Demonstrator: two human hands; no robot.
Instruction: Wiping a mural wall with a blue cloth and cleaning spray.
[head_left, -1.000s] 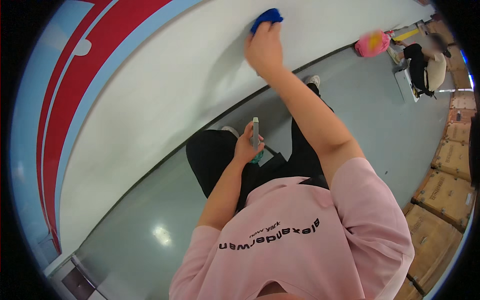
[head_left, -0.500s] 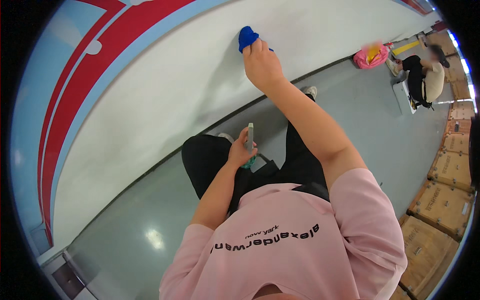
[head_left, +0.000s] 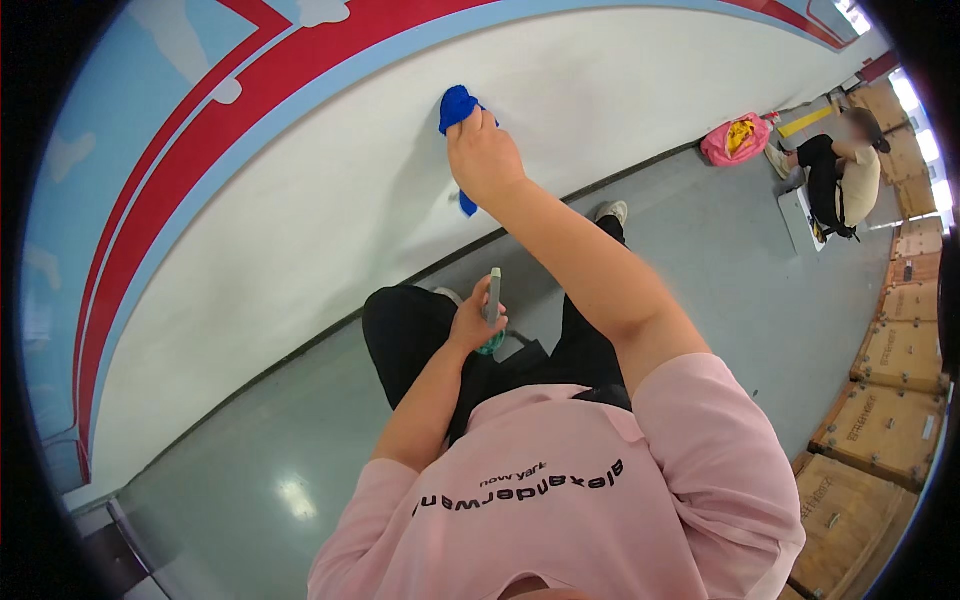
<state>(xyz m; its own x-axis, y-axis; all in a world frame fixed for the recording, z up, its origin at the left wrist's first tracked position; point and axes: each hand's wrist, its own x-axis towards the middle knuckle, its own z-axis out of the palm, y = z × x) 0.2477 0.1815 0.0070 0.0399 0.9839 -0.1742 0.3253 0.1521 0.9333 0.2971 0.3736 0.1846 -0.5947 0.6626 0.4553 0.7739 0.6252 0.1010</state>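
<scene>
My right hand (head_left: 485, 160) is closed on a blue cloth (head_left: 458, 108) and presses it to the white lower part of the wall (head_left: 330, 210). One bunched end sticks out past the fingertips; a loose end hangs below the palm. Down between my knees, my left hand (head_left: 474, 318) grips what looks like a spray bottle (head_left: 494, 295), with a slim grey head and a green see-through body. My fingers and palm hide much of the bottle.
A person (head_left: 850, 175) sits low at the right, beside a white box (head_left: 800, 218). Near them lie a pink bag (head_left: 728, 145) with yellow contents and a yellow strip (head_left: 806, 121). Wooden crates (head_left: 890, 425) line the right side. Red and blue painting (head_left: 165, 165) covers the upper wall.
My right hand has slid the blue cloth leftward along the wall, and a loose end now shows below the palm. My left hand keeps its hold on the bottle. The view has shifted slightly.
</scene>
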